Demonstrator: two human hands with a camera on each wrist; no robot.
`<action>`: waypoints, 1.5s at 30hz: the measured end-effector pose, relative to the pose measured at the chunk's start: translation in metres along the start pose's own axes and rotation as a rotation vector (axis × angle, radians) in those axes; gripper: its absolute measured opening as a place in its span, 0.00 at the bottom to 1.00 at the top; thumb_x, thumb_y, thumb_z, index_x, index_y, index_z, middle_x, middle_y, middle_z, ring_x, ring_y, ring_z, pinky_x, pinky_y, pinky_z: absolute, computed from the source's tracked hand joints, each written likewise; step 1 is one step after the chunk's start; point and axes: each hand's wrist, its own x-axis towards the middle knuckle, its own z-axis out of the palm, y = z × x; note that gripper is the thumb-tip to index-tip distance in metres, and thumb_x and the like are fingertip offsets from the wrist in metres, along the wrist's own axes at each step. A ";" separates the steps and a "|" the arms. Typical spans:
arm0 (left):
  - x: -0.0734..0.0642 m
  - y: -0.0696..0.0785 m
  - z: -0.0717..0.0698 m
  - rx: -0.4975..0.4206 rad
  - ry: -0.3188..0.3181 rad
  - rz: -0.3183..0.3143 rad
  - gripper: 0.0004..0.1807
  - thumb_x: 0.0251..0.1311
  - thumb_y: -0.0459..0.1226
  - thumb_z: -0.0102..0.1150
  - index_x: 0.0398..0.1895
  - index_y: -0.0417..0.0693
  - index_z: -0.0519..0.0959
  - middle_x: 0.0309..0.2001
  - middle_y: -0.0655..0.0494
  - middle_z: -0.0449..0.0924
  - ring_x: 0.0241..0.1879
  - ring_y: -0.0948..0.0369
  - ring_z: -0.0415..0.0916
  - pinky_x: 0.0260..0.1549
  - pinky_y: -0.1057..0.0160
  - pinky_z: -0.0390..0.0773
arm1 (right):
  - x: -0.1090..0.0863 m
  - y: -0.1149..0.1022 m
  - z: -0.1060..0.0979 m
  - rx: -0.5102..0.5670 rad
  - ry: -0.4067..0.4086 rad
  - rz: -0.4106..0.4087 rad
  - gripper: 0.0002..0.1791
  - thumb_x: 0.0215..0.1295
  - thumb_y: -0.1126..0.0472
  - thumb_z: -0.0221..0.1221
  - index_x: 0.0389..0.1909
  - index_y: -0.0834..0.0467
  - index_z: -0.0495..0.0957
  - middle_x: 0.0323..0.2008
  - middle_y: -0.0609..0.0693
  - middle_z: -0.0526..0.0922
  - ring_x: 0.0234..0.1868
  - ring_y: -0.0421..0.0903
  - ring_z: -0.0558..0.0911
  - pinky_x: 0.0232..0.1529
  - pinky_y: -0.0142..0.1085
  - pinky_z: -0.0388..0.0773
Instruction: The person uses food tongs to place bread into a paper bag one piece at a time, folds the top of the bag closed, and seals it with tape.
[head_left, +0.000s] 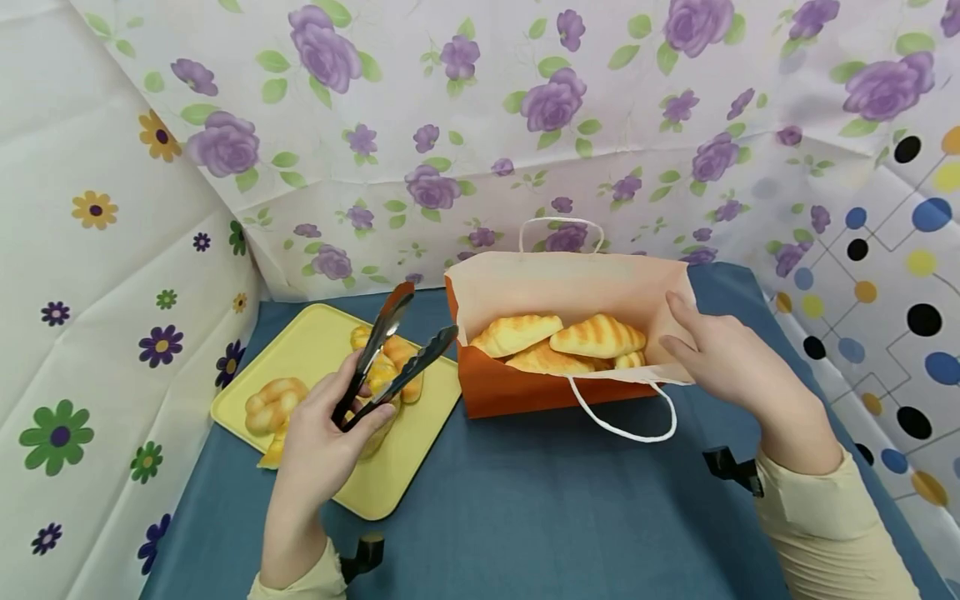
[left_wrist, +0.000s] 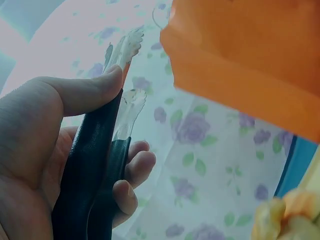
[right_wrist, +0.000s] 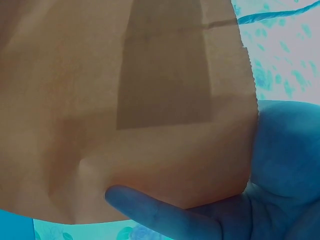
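The left hand grips a pair of black tongs by the handles, thumb pressed on one arm and fingers curled round the other, the tips parted and empty above the yellow tray, where several bread rolls lie. The right hand holds the right end wall of the orange paper bag, thumb inside and fingers outside (the wrist view shows only the thumb on paper). The bag stands open on the blue tablecloth, just right of the tray, with croissants inside.
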 end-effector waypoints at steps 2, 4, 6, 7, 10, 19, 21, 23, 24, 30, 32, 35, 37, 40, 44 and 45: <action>-0.002 -0.004 -0.005 0.024 0.006 -0.017 0.41 0.63 0.33 0.78 0.79 0.50 0.73 0.40 0.54 0.80 0.37 0.60 0.71 0.33 0.68 0.69 | 0.000 0.000 0.000 -0.004 0.004 -0.004 0.44 0.86 0.40 0.46 0.87 0.63 0.43 0.77 0.75 0.61 0.67 0.74 0.75 0.62 0.69 0.71; -0.005 -0.007 -0.011 0.057 0.007 -0.034 0.41 0.64 0.34 0.78 0.79 0.49 0.72 0.40 0.56 0.79 0.37 0.60 0.71 0.33 0.68 0.69 | 0.000 0.000 0.000 -0.009 0.008 -0.006 0.44 0.86 0.40 0.46 0.87 0.63 0.43 0.76 0.76 0.62 0.66 0.74 0.76 0.62 0.69 0.71; -0.008 -0.011 -0.016 0.094 0.008 -0.054 0.41 0.64 0.36 0.78 0.80 0.48 0.72 0.40 0.56 0.79 0.37 0.59 0.71 0.33 0.69 0.68 | -0.001 0.000 0.000 -0.012 0.010 -0.006 0.44 0.86 0.40 0.46 0.87 0.63 0.43 0.76 0.76 0.62 0.66 0.74 0.76 0.62 0.70 0.71; -0.010 -0.014 -0.019 0.113 0.007 -0.065 0.41 0.64 0.37 0.78 0.80 0.47 0.71 0.40 0.56 0.80 0.37 0.60 0.71 0.33 0.69 0.68 | -0.001 0.000 0.000 -0.012 0.010 -0.005 0.44 0.86 0.40 0.46 0.87 0.63 0.43 0.76 0.76 0.63 0.66 0.74 0.76 0.62 0.70 0.71; -0.018 -0.021 -0.027 0.187 -0.002 -0.104 0.42 0.65 0.40 0.77 0.80 0.46 0.70 0.41 0.56 0.80 0.37 0.60 0.71 0.32 0.69 0.69 | 0.000 0.000 0.000 -0.012 0.010 -0.004 0.44 0.86 0.41 0.47 0.87 0.62 0.44 0.76 0.76 0.63 0.66 0.74 0.76 0.62 0.70 0.71; -0.035 -0.040 -0.048 0.320 -0.089 -0.299 0.45 0.71 0.53 0.70 0.83 0.43 0.63 0.41 0.51 0.78 0.36 0.56 0.71 0.32 0.61 0.70 | 0.000 -0.002 0.003 -0.015 0.005 -0.011 0.44 0.86 0.40 0.46 0.87 0.63 0.43 0.75 0.76 0.64 0.66 0.73 0.76 0.62 0.70 0.70; -0.038 -0.043 -0.051 0.327 -0.118 -0.353 0.47 0.72 0.56 0.67 0.84 0.42 0.61 0.42 0.49 0.78 0.37 0.54 0.72 0.34 0.58 0.69 | -0.001 -0.001 0.003 -0.015 -0.002 -0.005 0.44 0.86 0.40 0.45 0.87 0.62 0.43 0.76 0.76 0.62 0.67 0.74 0.74 0.63 0.70 0.70; -0.040 -0.047 -0.055 0.340 -0.141 -0.397 0.49 0.72 0.59 0.65 0.85 0.42 0.59 0.44 0.47 0.79 0.39 0.52 0.74 0.35 0.56 0.70 | -0.002 0.000 0.002 -0.016 -0.006 0.003 0.45 0.86 0.40 0.45 0.87 0.62 0.42 0.77 0.75 0.60 0.69 0.75 0.72 0.63 0.71 0.69; -0.041 -0.049 -0.057 0.350 -0.148 -0.412 0.50 0.72 0.60 0.64 0.85 0.40 0.59 0.44 0.46 0.79 0.40 0.51 0.74 0.36 0.55 0.70 | -0.003 0.000 0.002 -0.018 -0.006 0.005 0.45 0.86 0.40 0.45 0.87 0.63 0.42 0.77 0.76 0.60 0.69 0.76 0.71 0.63 0.71 0.69; -0.045 -0.061 -0.080 0.416 -0.187 -0.447 0.52 0.73 0.61 0.62 0.84 0.37 0.56 0.38 0.47 0.75 0.34 0.52 0.71 0.31 0.56 0.67 | 0.000 -0.002 0.002 -0.019 -0.010 -0.001 0.44 0.86 0.40 0.46 0.87 0.63 0.42 0.78 0.75 0.58 0.71 0.76 0.69 0.64 0.72 0.67; -0.043 -0.067 -0.090 0.438 -0.218 -0.459 0.51 0.74 0.61 0.61 0.84 0.36 0.55 0.39 0.44 0.75 0.34 0.50 0.71 0.31 0.55 0.67 | 0.001 -0.002 0.003 -0.020 -0.015 0.000 0.44 0.86 0.41 0.46 0.87 0.63 0.42 0.78 0.75 0.59 0.71 0.76 0.70 0.64 0.72 0.67; -0.039 -0.076 -0.108 0.467 -0.267 -0.494 0.51 0.77 0.61 0.57 0.84 0.34 0.52 0.51 0.30 0.77 0.42 0.41 0.75 0.36 0.47 0.73 | 0.002 -0.001 0.003 -0.019 -0.023 0.005 0.45 0.86 0.40 0.47 0.87 0.63 0.42 0.78 0.75 0.58 0.71 0.76 0.69 0.65 0.72 0.67; -0.035 -0.083 -0.121 0.495 -0.295 -0.517 0.52 0.77 0.61 0.55 0.84 0.33 0.50 0.63 0.22 0.72 0.53 0.32 0.75 0.44 0.37 0.76 | 0.002 -0.001 0.003 -0.019 -0.023 0.006 0.45 0.86 0.40 0.46 0.87 0.62 0.42 0.78 0.75 0.59 0.71 0.76 0.69 0.65 0.72 0.67; -0.027 -0.095 -0.139 0.527 -0.332 -0.527 0.52 0.79 0.60 0.54 0.84 0.31 0.46 0.71 0.18 0.62 0.65 0.22 0.65 0.55 0.25 0.69 | 0.003 0.000 0.002 -0.017 -0.022 0.006 0.45 0.86 0.40 0.46 0.87 0.62 0.41 0.78 0.75 0.58 0.71 0.76 0.69 0.65 0.72 0.67; -0.019 -0.113 -0.160 0.563 -0.400 -0.511 0.51 0.80 0.57 0.54 0.84 0.28 0.46 0.71 0.13 0.58 0.66 0.19 0.62 0.58 0.23 0.65 | 0.003 0.001 0.002 -0.010 -0.018 0.001 0.45 0.86 0.40 0.46 0.87 0.61 0.41 0.78 0.75 0.58 0.71 0.76 0.69 0.65 0.72 0.66; -0.018 -0.117 -0.164 0.567 -0.419 -0.514 0.51 0.80 0.57 0.55 0.83 0.28 0.46 0.71 0.13 0.58 0.65 0.19 0.62 0.58 0.23 0.66 | 0.003 0.002 0.002 -0.009 -0.016 0.000 0.45 0.86 0.40 0.46 0.87 0.61 0.41 0.78 0.75 0.58 0.71 0.76 0.69 0.65 0.72 0.66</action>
